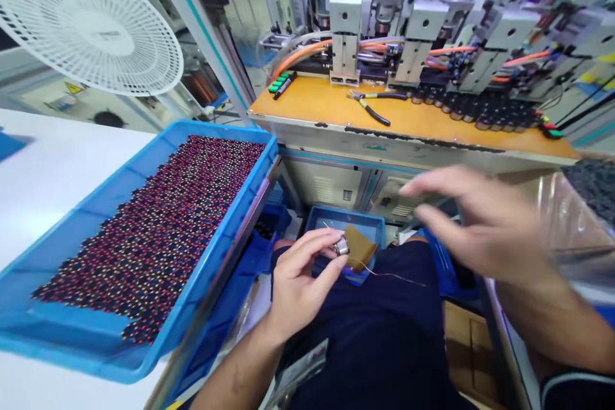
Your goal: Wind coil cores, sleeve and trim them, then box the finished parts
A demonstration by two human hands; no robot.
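Between the thumb and fingers of my left hand (300, 278) is a small round metal part (341, 245). Thin wire ends stick up beside it, and a long thin copper-coloured wire (394, 275) trails off to the right over my lap. My right hand (480, 224) is raised to the right, smeared by motion, with thumb and index finger apart and nothing visible between them. Below the held part, a brown piece (358, 248) lies in a small blue bin (375, 224).
A large blue tray (86, 208) of small dark and red parts stands at left, under a white fan (96, 32). Ahead, an orange bench (317, 99) bears pliers (372, 106), green-capped markers (282, 84) and rows of dark cylinders (480, 109) before a machine.
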